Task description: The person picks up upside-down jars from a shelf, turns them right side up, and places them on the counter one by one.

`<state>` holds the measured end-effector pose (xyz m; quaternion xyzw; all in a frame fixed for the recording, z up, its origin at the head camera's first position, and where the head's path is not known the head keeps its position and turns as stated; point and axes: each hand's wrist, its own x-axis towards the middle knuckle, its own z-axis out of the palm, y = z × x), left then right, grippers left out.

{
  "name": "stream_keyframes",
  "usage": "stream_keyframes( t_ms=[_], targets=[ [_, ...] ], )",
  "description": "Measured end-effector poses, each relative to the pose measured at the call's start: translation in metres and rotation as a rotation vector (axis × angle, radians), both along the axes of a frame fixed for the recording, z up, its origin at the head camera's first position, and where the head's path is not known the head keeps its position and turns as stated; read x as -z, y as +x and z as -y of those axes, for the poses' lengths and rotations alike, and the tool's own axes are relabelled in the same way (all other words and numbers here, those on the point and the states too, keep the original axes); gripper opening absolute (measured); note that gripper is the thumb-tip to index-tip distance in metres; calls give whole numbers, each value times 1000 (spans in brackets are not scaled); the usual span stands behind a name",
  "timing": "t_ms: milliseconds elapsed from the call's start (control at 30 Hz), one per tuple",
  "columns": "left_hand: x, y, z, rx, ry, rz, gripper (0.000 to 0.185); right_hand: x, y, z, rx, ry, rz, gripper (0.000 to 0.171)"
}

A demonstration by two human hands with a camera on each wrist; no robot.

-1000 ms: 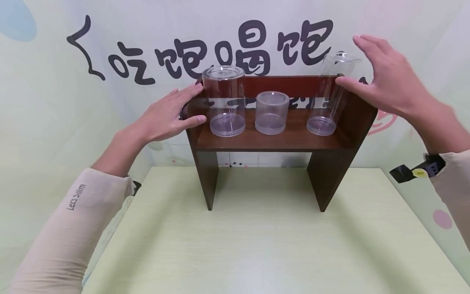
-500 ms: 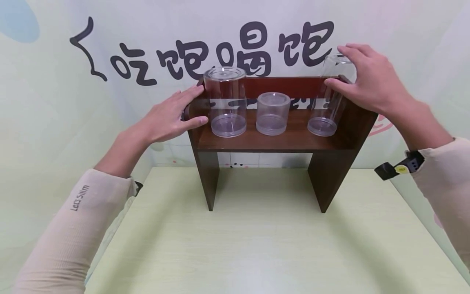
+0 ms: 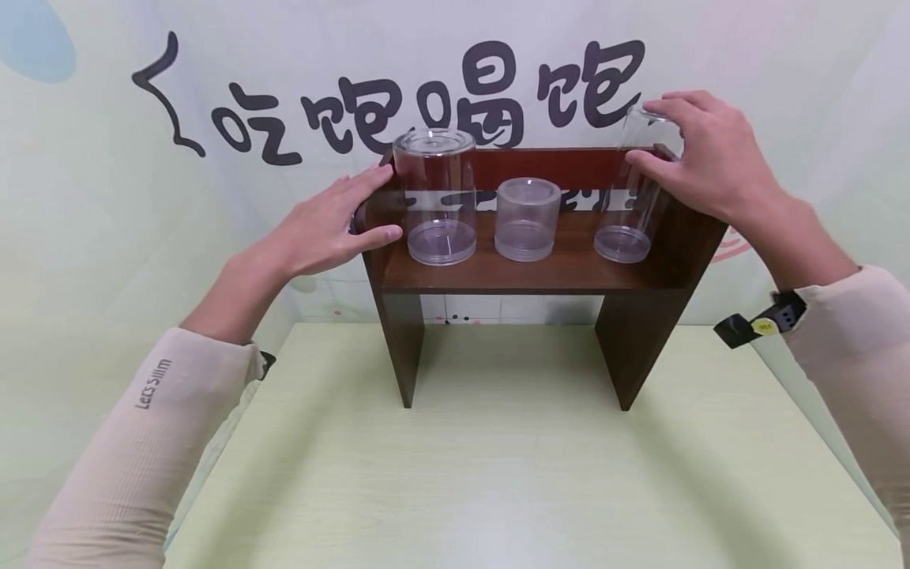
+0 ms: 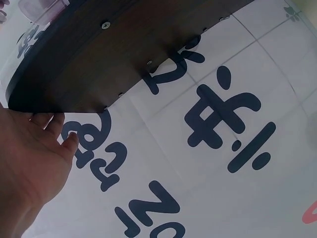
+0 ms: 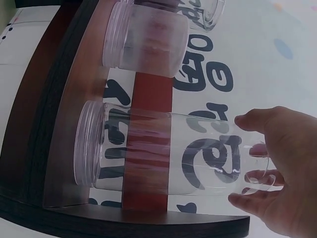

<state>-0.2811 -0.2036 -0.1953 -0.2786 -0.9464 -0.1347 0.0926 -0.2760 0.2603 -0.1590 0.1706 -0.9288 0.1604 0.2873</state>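
A small dark-wood shelf (image 3: 526, 276) stands on the table and holds three clear jars upside down, lids underneath. At the right end, my right hand (image 3: 721, 162) grips the upturned bottom of the tall, narrow jar (image 5: 158, 153), thumb on one side and fingers on the other. That jar stands upright on its lid. My left hand (image 3: 313, 225) rests against the top of the shelf's left side panel (image 4: 99, 59), fingers fairly straight. Its thumb points toward the wide jar (image 3: 441, 197) beside it. Between the two taller jars is the short jar (image 3: 527, 221).
Below the shelf board, an open space lies between the two side panels. The pale wooden table (image 3: 498, 482) extends in front. Behind stands a light wall sheet (image 3: 320, 47) with large dark lettering.
My right hand has moved left and slightly down, from beside the tall jar to around its top. The left hand and the jars have stayed in place.
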Motion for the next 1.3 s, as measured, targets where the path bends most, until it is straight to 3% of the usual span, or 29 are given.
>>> stream_keyframes(
  t_ms=[367, 700, 1000, 1300],
  targets=[
    [1, -1, -1, 8, -3, 0, 95, 2, 9, -1, -38, -26, -79, 57],
    [3, -3, -1, 27, 10, -7, 95, -2, 34, -2, -33, -41, -146, 56],
    [5, -2, 0, -6, 29, 3, 92, 0, 56, 0, -61, -93, -221, 56],
    [8, -3, 1, 40, 90, -22, 89, 3, 75, 2, -92, -204, -286, 55]
  ],
)
